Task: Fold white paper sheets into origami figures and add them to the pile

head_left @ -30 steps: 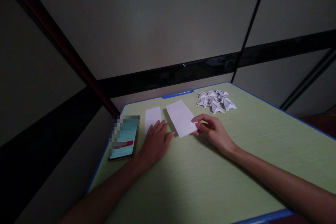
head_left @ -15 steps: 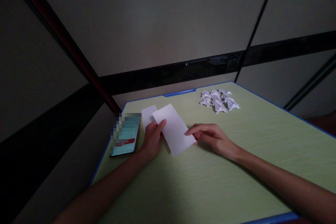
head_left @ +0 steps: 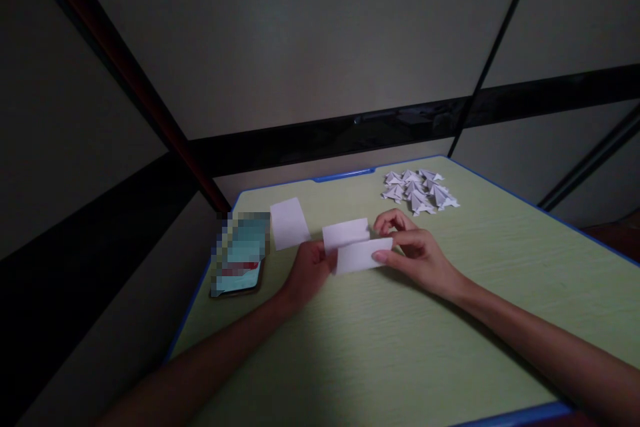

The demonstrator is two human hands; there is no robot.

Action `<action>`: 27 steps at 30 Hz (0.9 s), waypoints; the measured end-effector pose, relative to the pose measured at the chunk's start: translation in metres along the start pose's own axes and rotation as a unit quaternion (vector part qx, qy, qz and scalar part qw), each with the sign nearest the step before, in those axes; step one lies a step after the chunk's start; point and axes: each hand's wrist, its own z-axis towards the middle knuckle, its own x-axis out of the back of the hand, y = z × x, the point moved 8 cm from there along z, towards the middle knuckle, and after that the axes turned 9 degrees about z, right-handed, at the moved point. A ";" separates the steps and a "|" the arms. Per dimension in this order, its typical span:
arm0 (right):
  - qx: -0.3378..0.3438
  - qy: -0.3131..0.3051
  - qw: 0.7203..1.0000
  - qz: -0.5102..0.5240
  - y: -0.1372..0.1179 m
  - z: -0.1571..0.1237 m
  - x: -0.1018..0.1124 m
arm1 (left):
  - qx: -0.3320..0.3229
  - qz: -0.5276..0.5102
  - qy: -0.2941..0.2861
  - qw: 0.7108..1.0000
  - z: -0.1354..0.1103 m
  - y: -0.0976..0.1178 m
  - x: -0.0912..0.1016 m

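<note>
A white paper sheet (head_left: pixel 353 245) is bent over lengthwise just above the green table (head_left: pixel 400 333), its two long edges nearly meeting. My left hand (head_left: pixel 310 270) grips its left end with closed fingers. My right hand (head_left: pixel 417 250) pinches its right end between thumb and fingers. A second, smaller white sheet (head_left: pixel 289 223) lies flat on the table to the left of my hands.
A phone (head_left: pixel 240 255) with a lit screen lies near the table's left edge. A pile of several folded white paper figures (head_left: pixel 419 191) sits at the far right corner. The table has a blue rim (head_left: pixel 344 177); dark walls and bars stand behind it.
The sheet lay flat one second ago. Both hands lifted it, drew it toward me, and have now bent it in half lengthwise. The view shifted slightly.
</note>
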 end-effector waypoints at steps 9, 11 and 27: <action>-0.159 0.057 0.976 0.141 0.027 -0.002 0.000 | -0.031 0.009 -0.072 0.997 -0.004 0.004 -0.017; -0.210 0.056 0.964 0.153 0.035 -0.005 -0.004 | -0.030 0.001 -0.070 0.997 -0.005 0.004 -0.017; -0.240 0.151 0.954 0.100 0.045 -0.012 0.009 | -0.008 -0.032 -0.026 0.999 -0.010 0.009 -0.017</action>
